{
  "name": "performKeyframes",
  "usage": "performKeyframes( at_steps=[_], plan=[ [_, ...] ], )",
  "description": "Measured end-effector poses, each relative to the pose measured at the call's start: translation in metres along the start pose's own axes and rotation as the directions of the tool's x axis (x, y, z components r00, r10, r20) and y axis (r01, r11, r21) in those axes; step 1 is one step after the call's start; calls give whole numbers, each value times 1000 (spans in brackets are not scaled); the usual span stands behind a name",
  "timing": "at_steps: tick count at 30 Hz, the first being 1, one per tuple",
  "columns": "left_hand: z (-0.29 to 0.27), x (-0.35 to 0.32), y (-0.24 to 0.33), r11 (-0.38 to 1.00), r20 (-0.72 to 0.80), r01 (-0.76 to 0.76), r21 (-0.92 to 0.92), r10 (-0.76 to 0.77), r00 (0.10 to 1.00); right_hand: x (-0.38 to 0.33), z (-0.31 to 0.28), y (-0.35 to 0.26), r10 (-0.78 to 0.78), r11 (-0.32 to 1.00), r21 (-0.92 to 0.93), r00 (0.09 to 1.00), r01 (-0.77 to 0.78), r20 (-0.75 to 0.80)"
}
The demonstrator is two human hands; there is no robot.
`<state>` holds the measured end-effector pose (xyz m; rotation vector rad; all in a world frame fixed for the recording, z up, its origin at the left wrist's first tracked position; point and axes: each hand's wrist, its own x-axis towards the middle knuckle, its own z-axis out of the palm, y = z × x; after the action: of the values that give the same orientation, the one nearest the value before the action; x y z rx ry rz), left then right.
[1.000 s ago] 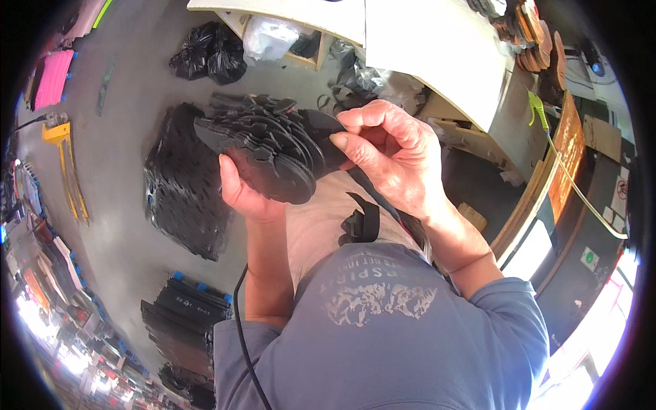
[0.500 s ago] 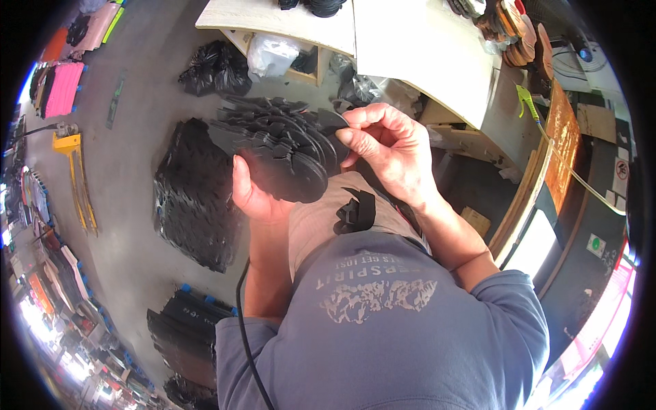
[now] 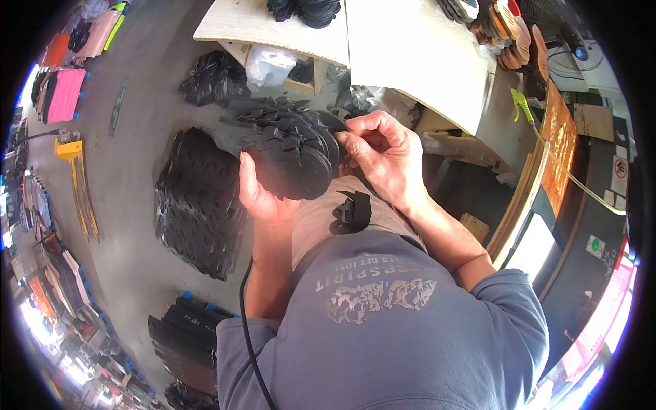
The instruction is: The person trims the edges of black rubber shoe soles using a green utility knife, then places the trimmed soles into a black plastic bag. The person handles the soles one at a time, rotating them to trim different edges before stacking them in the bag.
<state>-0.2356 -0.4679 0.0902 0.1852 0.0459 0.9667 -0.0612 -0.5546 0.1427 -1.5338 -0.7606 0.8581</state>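
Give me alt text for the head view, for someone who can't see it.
A person's left hand holds a fanned stack of thin black cut-out pieces while the right hand pinches its right edge. Beyond are white-topped worktables; a yellow pallet jack stands at left.

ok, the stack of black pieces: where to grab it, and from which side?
Probably by its rounded near end, thumb and fingers across the layers, coming from the wearer's near right. The stack shows a smooth curved edge there, while its far side fans out unevenly. The left hand takes up the near left, and the right hand pinches at the right edge.
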Motion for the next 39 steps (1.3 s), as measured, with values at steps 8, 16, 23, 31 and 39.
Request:
performKeyframes(
  at_steps=[8,16,23,31,39],
  plan=[
    [1,15,-12,1000,-85,-2,25,4,996,15,-12,-7,123,978,151,983,-144,139],
    [-5,29,-31,999,-204,39,36,-31,978,34,-22,15,-172,971,175,984,163,40],
    [-13,48,-53,982,-277,86,169,-36,960,51,-34,36,-202,945,264,979,192,14],
    [-8,95,-47,929,-304,108,354,5,953,91,-55,19,-115,983,162,981,89,159],
    [-30,193,-46,689,-258,147,710,61,964,171,4,28,79,991,100,993,-88,91]
  ],
)
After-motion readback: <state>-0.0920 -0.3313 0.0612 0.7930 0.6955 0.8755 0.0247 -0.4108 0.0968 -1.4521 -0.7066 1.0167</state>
